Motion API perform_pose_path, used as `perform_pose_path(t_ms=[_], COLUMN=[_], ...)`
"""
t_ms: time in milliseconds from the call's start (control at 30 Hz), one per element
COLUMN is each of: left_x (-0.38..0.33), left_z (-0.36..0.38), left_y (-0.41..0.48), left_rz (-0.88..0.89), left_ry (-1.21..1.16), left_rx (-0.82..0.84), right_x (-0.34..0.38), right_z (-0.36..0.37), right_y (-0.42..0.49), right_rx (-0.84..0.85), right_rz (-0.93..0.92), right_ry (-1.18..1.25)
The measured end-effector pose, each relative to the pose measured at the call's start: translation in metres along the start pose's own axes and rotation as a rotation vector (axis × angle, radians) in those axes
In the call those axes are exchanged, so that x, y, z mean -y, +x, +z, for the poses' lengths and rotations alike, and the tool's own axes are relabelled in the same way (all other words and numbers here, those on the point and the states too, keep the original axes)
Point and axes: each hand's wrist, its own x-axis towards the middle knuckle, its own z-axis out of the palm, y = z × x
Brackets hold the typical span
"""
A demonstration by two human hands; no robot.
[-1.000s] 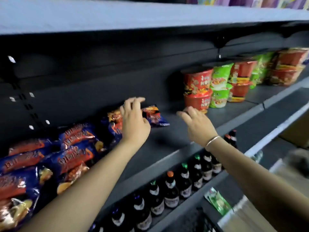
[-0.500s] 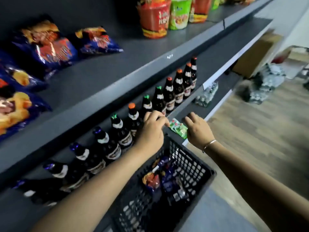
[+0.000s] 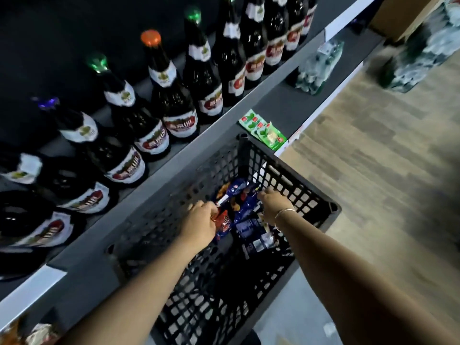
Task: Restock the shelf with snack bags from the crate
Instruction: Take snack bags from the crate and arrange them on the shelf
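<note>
While reaching down into black crate (image 3: 311, 192), lower centre of frame: left hand (image 3: 200, 221) curled round red-and-blue snack bag (image 3: 222, 224), fingers closed on its upper edge, presumably the easiest purchase on a crinkly pack; right hand (image 3: 273, 207) with bracelet (image 3: 285, 212) at wrist, fingers bent down onto blue snack bags (image 3: 242, 207) at crate centre, apparently pinching one, though the contact itself not plainly shown; judged grasping, not certain.

Crate: perforated walls, parked tight against grey shelf edge (image 3: 199, 143), likely to keep the lift to the shelving short; stock low, a few packs only on the bottom, so task judged well along but not finished.

Bottles (image 3: 174, 100): dark glass, coloured caps, labels outward, ranked in a diagonal row from lower left to upper centre of frame, upright on the shelf behind the crate; not part of the task, but near enough to be knocked on the way up.

Green sachets (image 3: 263, 130): flat on lower ledge, just beyond far corner of crate.

Wrapped bottle pack (image 3: 316, 68): upper right on the same ledge; second bundle on wooden floor (image 3: 373, 170), upper right corner, blurred.

Destination shelf for the snacks: out of frame; a scrap of packaging at lower left corner, too blurred to identify.

Step in hand, by estimate: gathering one pack per hand before lifting.
</note>
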Motion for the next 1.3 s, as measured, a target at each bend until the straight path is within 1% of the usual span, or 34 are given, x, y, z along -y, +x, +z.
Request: perform_pose_path(t_ms=[67,133,167,233,267,300,367,433,500,600,700,833,967,1067,1167,1233,1300], left_x=[0.018,0.036,0.044,0.06,0.067,0.073,0.076,0.072,0.066,0.055,0.045,0.039,0.033,0.03,0.033,0.035,0.038], left_z=[0.021,0.041,0.05,0.067,0.075,0.082,0.095,0.106,0.116,0.131,0.143,0.152,0.154,0.156,0.161,0.163,0.164], left_y=[0.01,0.019,0.023,0.03,0.034,0.039,0.048,0.058,0.068,0.081,0.09,0.093,0.088,0.084,0.083,0.086,0.088], left_rz=[-0.097,-0.221,-0.277,-0.323,-0.311,-0.257,-0.065,0.084,0.162,0.155,0.094,0.049,0.104,0.191,0.255,0.284,0.3], left_ry=[-0.03,-0.112,-0.146,-0.13,-0.082,-0.006,0.121,0.163,0.204,0.228,0.275,0.371,0.514,0.61,0.668,0.709,0.719], left_rx=[0.051,0.111,0.136,0.157,0.151,0.14,0.131,0.184,0.242,0.305,0.352,0.35,0.366,0.328,0.361,0.385,0.379], right_x=[0.002,0.006,0.008,0.013,0.015,0.017,0.017,0.013,0.007,0.0,-0.008,-0.02,-0.025,-0.028,-0.031,-0.031,-0.03], right_z=[0.014,0.026,0.031,0.044,0.05,0.056,0.064,0.071,0.075,0.076,0.078,0.079,0.075,0.076,0.075,0.075,0.078], right_y=[0.018,0.035,0.044,0.058,0.064,0.069,0.075,0.08,0.082,0.084,0.086,0.08,0.071,0.067,0.068,0.071,0.074], right_rx=[-0.014,-0.061,-0.083,-0.109,-0.115,-0.112,-0.082,-0.074,-0.099,-0.133,-0.09,-0.044,-0.03,-0.011,0.02,0.047,-0.008], right_rz=[-0.078,-0.157,-0.185,-0.192,-0.169,-0.135,-0.059,-0.024,-0.035,-0.047,-0.053,-0.025,-0.023,0.023,0.133,0.245,0.358], right_ry=[-0.154,-0.296,-0.349,-0.4,-0.405,-0.398,-0.35,-0.32,-0.315,-0.287,-0.28,-0.244,-0.232,-0.182,-0.065,0.105,0.311])
